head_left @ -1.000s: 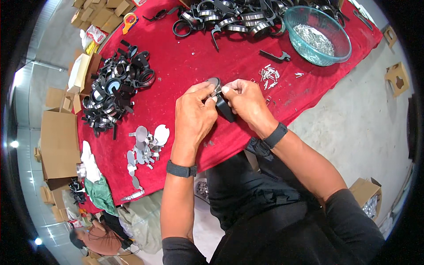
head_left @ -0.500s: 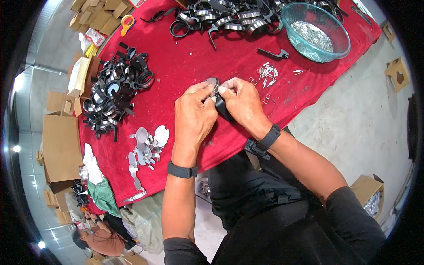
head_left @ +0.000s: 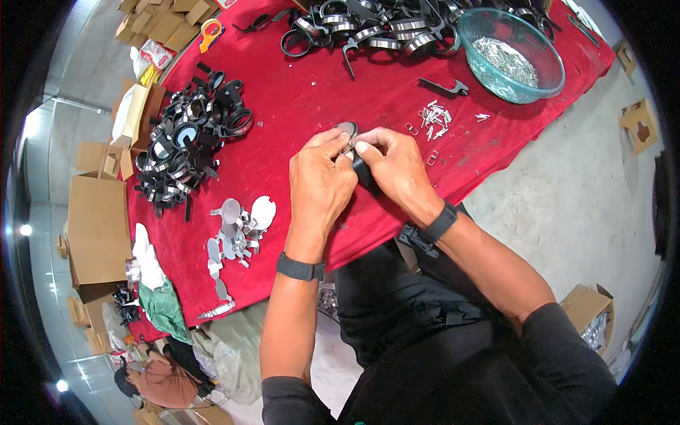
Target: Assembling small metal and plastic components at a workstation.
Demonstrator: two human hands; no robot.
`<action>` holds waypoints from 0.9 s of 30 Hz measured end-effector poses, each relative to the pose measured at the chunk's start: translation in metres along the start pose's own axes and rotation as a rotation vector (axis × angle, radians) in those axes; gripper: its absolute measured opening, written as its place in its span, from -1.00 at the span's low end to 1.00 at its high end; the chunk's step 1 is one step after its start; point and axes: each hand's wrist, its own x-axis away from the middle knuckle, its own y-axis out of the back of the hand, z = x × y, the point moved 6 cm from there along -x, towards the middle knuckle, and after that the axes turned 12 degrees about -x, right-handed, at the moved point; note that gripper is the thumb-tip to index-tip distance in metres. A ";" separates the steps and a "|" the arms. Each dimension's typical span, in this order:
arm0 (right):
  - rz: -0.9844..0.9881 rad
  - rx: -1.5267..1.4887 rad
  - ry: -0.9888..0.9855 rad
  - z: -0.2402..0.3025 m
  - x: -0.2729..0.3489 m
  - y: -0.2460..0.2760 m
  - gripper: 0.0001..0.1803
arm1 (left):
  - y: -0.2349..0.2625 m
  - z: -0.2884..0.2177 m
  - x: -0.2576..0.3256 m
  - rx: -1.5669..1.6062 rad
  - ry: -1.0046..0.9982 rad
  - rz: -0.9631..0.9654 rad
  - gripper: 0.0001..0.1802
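Observation:
Above the red cloth my left hand pinches a round metal part with a black, strip-like handle. My right hand is closed on the same part from the right, its thumb and forefinger meeting the left fingertips where ring and handle join. The fingers hide most of that joint. Small metal pins and a few thin wire clips lie to the right of my hands. Silver discs with tabs lie in a loose pile left of my left forearm.
Black-and-silver rings with handles are heaped at the left and far side. A teal plastic bowl of metal pins stands at the far right, near a loose black handle. Cardboard boxes and a seated person are beyond the table's left.
The whole view has shifted slightly, with the table things a little to the right. Both hands keep their pinch on the part, with only small finger movement.

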 end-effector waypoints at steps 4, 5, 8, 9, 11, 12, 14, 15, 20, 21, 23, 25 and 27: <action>0.144 0.167 0.325 0.020 0.023 -0.001 -0.71 | 0.001 0.004 0.000 -0.036 0.001 0.002 -0.60; 0.147 0.174 0.404 0.026 0.029 -0.003 -0.71 | -0.001 0.005 0.001 -0.019 0.020 -0.007 -0.61; 0.134 0.230 0.534 0.028 0.039 -0.006 -0.65 | -0.004 -0.001 0.001 -0.008 0.025 -0.018 -0.63; 0.124 0.263 0.563 0.030 0.039 -0.007 -0.68 | -0.004 -0.004 0.000 -0.007 0.015 -0.031 -0.64; 0.142 0.300 0.574 0.034 0.040 -0.006 -0.71 | -0.002 -0.002 0.000 -0.005 0.028 -0.032 -0.64; 0.141 0.310 0.583 0.037 0.038 -0.002 -0.71 | -0.003 0.002 0.000 -0.001 0.044 -0.033 -0.64; 0.269 0.373 0.609 0.047 0.035 0.000 -0.71 | -0.003 0.014 -0.001 0.054 0.105 0.016 -0.64; 0.313 0.410 0.603 0.049 0.028 0.007 -0.70 | -0.005 0.017 -0.003 0.064 0.121 0.064 -0.62; 0.046 0.870 0.829 0.091 -0.036 0.076 -0.69 | 0.001 0.023 0.002 0.072 0.106 0.022 -0.62; 0.043 0.958 0.840 0.095 -0.049 0.090 -0.73 | 0.000 0.019 0.001 0.079 0.091 0.067 -0.58; 0.078 1.119 0.828 0.091 -0.066 0.106 -0.82 | 0.001 0.017 0.001 0.082 0.077 0.107 -0.54; 0.144 1.213 0.739 0.075 -0.084 0.120 -0.77 | 0.000 0.010 0.003 0.042 -0.044 0.158 -0.39; 0.177 1.276 0.659 0.072 -0.092 0.120 -0.69 | 0.000 0.008 0.004 0.050 -0.060 0.169 -0.31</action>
